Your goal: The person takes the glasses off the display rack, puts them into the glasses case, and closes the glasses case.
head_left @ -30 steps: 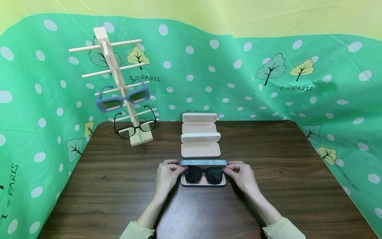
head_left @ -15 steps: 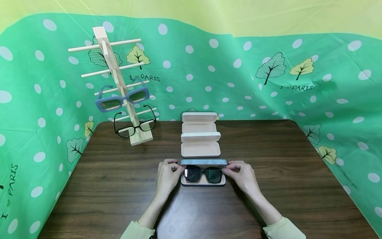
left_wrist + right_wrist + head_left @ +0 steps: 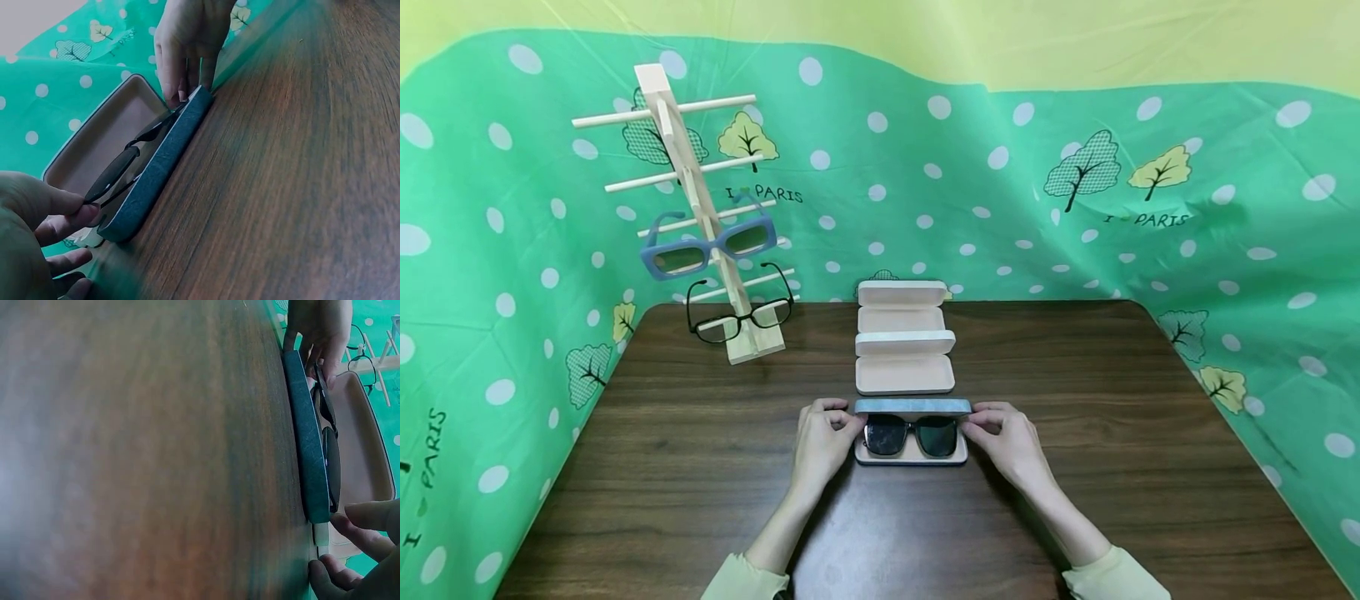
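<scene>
Black sunglasses sit folded in a blue-edged glasses case with a pale lining; its lid stands raised at the back. My left hand pinches the left end of the sunglasses between thumb and index finger, as the left wrist view shows. At the right end is my right hand. In the right wrist view its index fingertip lies right at the frame's corner, with the thumb tip a little apart from the frame. The other fingers hang loosely beside the case.
Two more open cases, one nearer and one farther, line up behind this one. Back left stands a wooden display rack carrying blue sunglasses and black-framed glasses. A green patterned cloth hangs behind the table.
The sunglasses have settled slightly farther back in the case. My right fingertips have shifted slightly outward from the frame. My left hand has hardly moved.
</scene>
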Demonstrator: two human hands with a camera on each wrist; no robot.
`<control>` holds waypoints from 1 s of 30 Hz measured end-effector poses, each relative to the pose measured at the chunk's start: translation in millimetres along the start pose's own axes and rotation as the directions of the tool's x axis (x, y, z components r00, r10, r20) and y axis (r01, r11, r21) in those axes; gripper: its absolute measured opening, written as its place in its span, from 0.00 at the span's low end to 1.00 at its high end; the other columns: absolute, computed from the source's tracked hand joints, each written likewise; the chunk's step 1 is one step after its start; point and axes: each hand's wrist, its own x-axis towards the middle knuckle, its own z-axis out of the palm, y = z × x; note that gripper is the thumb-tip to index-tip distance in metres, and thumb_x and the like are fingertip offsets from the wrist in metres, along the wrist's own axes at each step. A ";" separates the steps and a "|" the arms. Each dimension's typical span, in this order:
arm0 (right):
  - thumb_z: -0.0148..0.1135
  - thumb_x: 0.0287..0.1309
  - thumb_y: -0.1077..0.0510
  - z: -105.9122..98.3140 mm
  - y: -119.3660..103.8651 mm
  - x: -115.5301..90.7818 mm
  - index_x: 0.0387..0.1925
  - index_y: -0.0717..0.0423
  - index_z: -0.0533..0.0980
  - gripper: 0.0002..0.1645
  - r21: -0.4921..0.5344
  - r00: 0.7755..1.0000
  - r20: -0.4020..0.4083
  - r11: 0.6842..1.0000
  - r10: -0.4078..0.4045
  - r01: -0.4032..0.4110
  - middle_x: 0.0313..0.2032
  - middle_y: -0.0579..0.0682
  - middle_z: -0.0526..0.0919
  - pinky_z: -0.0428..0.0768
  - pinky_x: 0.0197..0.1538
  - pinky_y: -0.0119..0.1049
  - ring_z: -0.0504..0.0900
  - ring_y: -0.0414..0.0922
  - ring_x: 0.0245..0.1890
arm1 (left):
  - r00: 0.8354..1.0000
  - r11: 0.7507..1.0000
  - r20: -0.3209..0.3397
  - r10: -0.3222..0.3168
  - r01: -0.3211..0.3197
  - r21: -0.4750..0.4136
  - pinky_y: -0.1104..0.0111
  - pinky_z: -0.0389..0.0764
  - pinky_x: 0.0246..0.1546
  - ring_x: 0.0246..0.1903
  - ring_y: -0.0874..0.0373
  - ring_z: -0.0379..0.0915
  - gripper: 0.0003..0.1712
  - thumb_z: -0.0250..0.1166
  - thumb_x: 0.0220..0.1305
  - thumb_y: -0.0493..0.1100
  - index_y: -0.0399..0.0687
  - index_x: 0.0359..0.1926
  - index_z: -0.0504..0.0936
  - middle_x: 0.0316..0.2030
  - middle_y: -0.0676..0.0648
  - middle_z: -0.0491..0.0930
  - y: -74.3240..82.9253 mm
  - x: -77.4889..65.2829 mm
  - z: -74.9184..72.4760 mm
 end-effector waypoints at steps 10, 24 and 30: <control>0.72 0.60 0.61 -2.1 0.0 -0.3 0.37 0.58 0.89 0.05 -0.005 1.000 0.005 1.000 -0.024 0.024 0.52 0.59 0.87 0.77 0.62 0.56 0.83 0.58 0.57 | 1.000 1.000 0.005 0.010 -0.010 -0.016 0.51 0.72 0.62 0.59 0.44 0.73 0.12 0.72 0.60 0.46 0.49 0.22 0.91 0.50 0.44 0.87 -0.5 1.6 -0.5; 0.70 0.62 0.59 -18.0 -0.2 1.8 0.39 0.52 0.90 0.06 -0.007 0.997 0.073 1.000 -0.013 0.013 0.50 0.55 0.89 0.76 0.63 0.54 0.83 0.55 0.58 | 0.998 0.998 0.023 0.055 -0.055 -0.027 0.48 0.72 0.61 0.58 0.42 0.74 0.11 0.78 0.56 0.48 0.47 0.26 0.91 0.50 0.41 0.86 -4.5 -0.6 -6.7; 0.69 0.63 0.59 -20.3 -0.5 2.0 0.41 0.51 0.89 0.07 -0.011 0.996 0.091 1.000 -0.006 0.007 0.49 0.53 0.89 0.77 0.61 0.53 0.83 0.54 0.57 | 0.998 0.999 0.030 0.051 -0.050 -0.020 0.48 0.72 0.62 0.59 0.42 0.73 0.11 0.78 0.56 0.48 0.47 0.25 0.90 0.50 0.42 0.86 -5.6 0.9 -5.3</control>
